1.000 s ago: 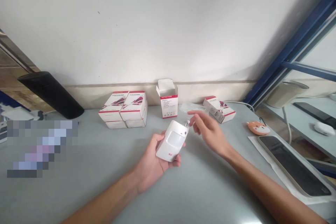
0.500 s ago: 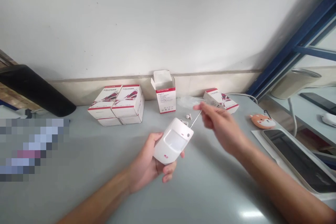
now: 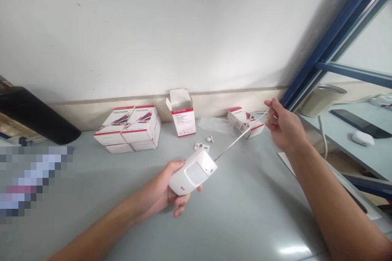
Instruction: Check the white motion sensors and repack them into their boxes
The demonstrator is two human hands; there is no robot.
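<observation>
My left hand [image 3: 165, 187] is wrapped round a white motion detector [image 3: 193, 172], with its lens window facing up and its antenna end pointing to the upper right. A thin metal telescopic antenna [image 3: 235, 141] runs out of that end, drawn long. Its far tip is pinched between the fingers of my right hand [image 3: 284, 124]. Just beyond the detector lie a small white mounting bracket [image 3: 201, 147] and a small white swivel piece [image 3: 210, 140]. An upright open detector box [image 3: 184, 121] stands behind them, its flap raised.
Several closed detector boxes [image 3: 127, 128] are stacked at the left by the wall. Another box [image 3: 245, 121] lies at the right beside a clear plastic bag [image 3: 214, 124]. A blue window frame [image 3: 324, 40] rises at the right. A black padded object [image 3: 36, 114] is at the far left.
My right hand has moved up and right, drawing the antenna out much longer. The view has shifted, and the bracket beyond the detector shows more fully.
</observation>
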